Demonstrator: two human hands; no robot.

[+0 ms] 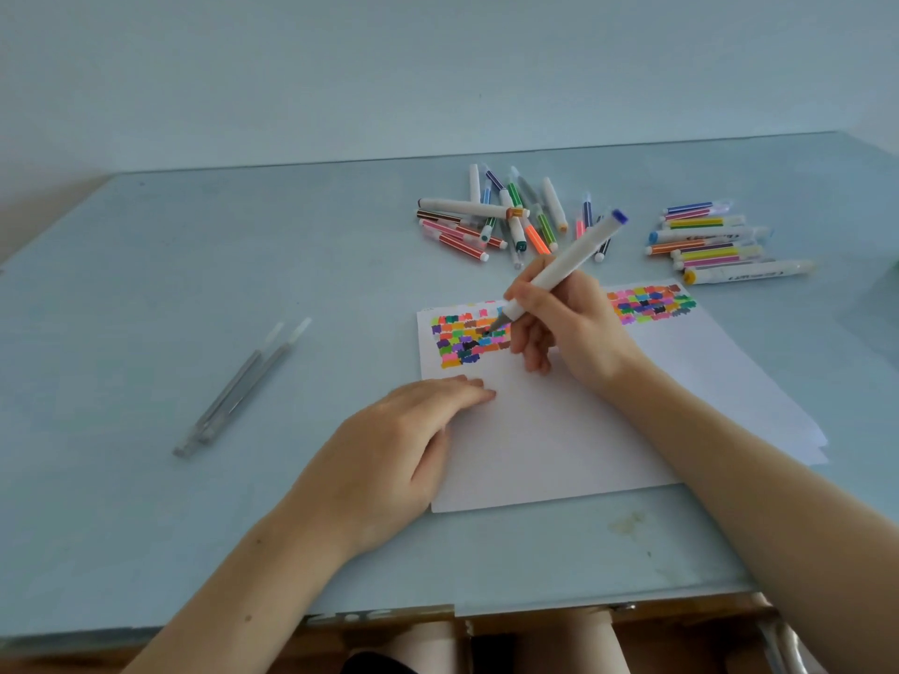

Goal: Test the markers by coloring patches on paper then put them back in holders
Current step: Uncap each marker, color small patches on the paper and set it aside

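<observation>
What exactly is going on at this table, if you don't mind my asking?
A person is testing markers. The right hand grips a white marker with a blue end cap, its tip on the block of coloured patches on the white paper. The left hand lies flat on the paper's left edge. Two loose marker piles lie beyond, two clear pens at left.
</observation>
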